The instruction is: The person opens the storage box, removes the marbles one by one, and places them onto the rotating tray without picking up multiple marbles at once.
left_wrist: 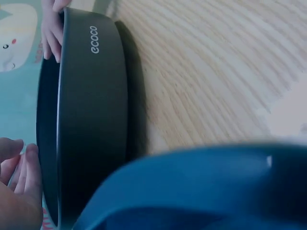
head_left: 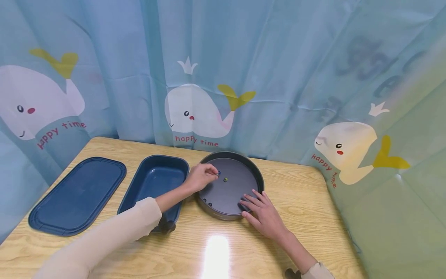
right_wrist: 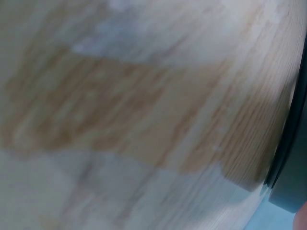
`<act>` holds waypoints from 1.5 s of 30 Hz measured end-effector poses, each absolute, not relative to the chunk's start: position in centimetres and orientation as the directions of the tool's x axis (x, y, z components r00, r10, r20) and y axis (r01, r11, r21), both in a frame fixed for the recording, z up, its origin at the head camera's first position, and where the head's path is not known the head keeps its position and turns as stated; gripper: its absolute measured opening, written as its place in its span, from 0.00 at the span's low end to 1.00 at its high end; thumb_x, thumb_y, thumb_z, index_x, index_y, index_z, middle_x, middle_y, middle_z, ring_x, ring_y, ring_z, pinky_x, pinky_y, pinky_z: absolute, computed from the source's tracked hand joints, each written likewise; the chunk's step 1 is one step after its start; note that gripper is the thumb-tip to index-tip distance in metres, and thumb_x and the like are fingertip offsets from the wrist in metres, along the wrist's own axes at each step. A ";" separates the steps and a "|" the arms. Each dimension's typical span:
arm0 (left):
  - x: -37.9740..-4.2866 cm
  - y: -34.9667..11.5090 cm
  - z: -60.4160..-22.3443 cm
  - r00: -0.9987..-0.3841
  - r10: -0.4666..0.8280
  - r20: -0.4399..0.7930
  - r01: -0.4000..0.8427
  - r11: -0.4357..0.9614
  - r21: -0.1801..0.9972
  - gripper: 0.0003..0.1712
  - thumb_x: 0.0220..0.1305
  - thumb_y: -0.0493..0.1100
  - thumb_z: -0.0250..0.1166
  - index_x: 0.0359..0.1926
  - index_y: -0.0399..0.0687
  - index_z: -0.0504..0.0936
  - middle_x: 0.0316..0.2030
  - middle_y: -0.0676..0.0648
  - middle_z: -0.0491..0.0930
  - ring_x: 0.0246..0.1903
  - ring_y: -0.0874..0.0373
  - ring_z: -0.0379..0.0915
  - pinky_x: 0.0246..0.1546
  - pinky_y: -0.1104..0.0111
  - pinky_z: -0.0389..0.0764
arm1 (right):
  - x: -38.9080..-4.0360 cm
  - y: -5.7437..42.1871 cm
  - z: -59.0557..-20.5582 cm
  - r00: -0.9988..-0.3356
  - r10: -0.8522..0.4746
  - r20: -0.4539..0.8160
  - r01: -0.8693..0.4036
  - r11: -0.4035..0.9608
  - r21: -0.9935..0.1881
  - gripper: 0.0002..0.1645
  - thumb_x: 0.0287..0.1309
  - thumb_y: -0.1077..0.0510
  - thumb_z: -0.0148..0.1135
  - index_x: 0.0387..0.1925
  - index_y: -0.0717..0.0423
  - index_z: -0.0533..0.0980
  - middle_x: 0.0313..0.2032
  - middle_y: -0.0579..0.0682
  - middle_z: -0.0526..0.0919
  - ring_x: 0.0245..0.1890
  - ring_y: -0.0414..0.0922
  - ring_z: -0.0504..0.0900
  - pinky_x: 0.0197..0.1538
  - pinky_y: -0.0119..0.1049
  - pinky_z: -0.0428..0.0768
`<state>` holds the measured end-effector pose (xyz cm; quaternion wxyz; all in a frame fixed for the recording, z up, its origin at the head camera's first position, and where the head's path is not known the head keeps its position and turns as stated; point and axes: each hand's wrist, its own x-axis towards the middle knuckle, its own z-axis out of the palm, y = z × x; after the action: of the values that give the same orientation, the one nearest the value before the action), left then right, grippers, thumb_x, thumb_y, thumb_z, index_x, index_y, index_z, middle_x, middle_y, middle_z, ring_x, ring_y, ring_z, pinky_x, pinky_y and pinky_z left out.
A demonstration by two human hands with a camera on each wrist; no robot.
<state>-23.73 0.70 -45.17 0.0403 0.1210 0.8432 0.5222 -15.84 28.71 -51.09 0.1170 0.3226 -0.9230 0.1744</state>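
A round dark grey pan [head_left: 231,190] with "ecoco" on its outer wall stands on the table. Over its left part, my left hand [head_left: 201,178] pinches a small blue marble [head_left: 218,173] between thumb and fingertips. Just beside it on the pan floor lies a yellow-green marble [head_left: 225,179]. Two dark marbles [head_left: 210,204] sit against the pan's near left wall. My right hand [head_left: 263,215] rests at the near right rim, fingers straight and spread over the inside. In the left wrist view the left fingertips [left_wrist: 31,155] are right at the pan's rim.
Left of the pan stands a deep blue rectangular container [head_left: 153,174], partly under my left forearm. Its flat blue lid [head_left: 78,195] lies farther left on the wooden table [head_left: 296,190]. A blue curtain [head_left: 278,77] with whale prints hangs behind and at the sides.
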 end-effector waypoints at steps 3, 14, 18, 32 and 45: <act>-24.0 0.8 -45.3 -0.966 0.249 0.064 0.172 0.438 0.883 0.02 0.61 0.34 0.69 0.36 0.41 0.85 0.31 0.51 0.84 0.32 0.59 0.82 0.35 0.65 0.81 | -15.8 28.6 -50.9 -0.765 -0.556 0.325 -0.636 0.731 -0.246 0.23 0.69 0.43 0.59 0.58 0.49 0.81 0.62 0.50 0.77 0.69 0.58 0.65 0.69 0.62 0.54; -24.3 1.6 -45.3 -0.966 0.254 0.038 0.164 0.497 0.852 0.02 0.61 0.35 0.70 0.35 0.41 0.85 0.28 0.52 0.84 0.30 0.60 0.80 0.35 0.66 0.79 | -15.8 28.8 -50.8 -0.773 -0.552 0.313 -0.626 0.743 -0.236 0.23 0.69 0.43 0.58 0.58 0.49 0.81 0.63 0.50 0.77 0.70 0.57 0.64 0.69 0.61 0.54; -24.1 1.8 -45.6 -0.962 0.273 0.028 0.169 0.510 0.843 0.02 0.61 0.35 0.70 0.34 0.41 0.84 0.27 0.52 0.83 0.29 0.60 0.79 0.34 0.67 0.79 | -15.8 28.8 -50.9 -0.774 -0.552 0.310 -0.625 0.746 -0.230 0.24 0.69 0.42 0.58 0.58 0.49 0.81 0.63 0.50 0.77 0.70 0.57 0.64 0.69 0.61 0.54; -24.1 2.6 -47.0 -0.951 0.294 0.100 0.255 0.556 0.791 0.03 0.59 0.33 0.71 0.31 0.43 0.84 0.26 0.53 0.82 0.28 0.61 0.79 0.36 0.66 0.79 | -15.6 28.7 -50.9 -0.777 -0.548 0.308 -0.622 0.743 -0.246 0.23 0.68 0.43 0.59 0.57 0.49 0.82 0.63 0.50 0.77 0.69 0.58 0.65 0.69 0.62 0.53; -24.6 3.1 -47.5 -0.951 0.285 0.119 0.270 0.583 0.766 0.02 0.58 0.31 0.70 0.30 0.39 0.84 0.24 0.52 0.81 0.25 0.61 0.77 0.32 0.69 0.77 | -15.8 28.6 -51.1 -0.778 -0.550 0.304 -0.622 0.744 -0.244 0.23 0.69 0.42 0.58 0.58 0.48 0.82 0.63 0.50 0.77 0.69 0.57 0.65 0.69 0.62 0.54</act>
<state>-24.63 3.08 -47.50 0.0083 0.1559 0.8896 0.4293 -15.84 28.63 -51.07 0.1070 0.3157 -0.9278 0.1677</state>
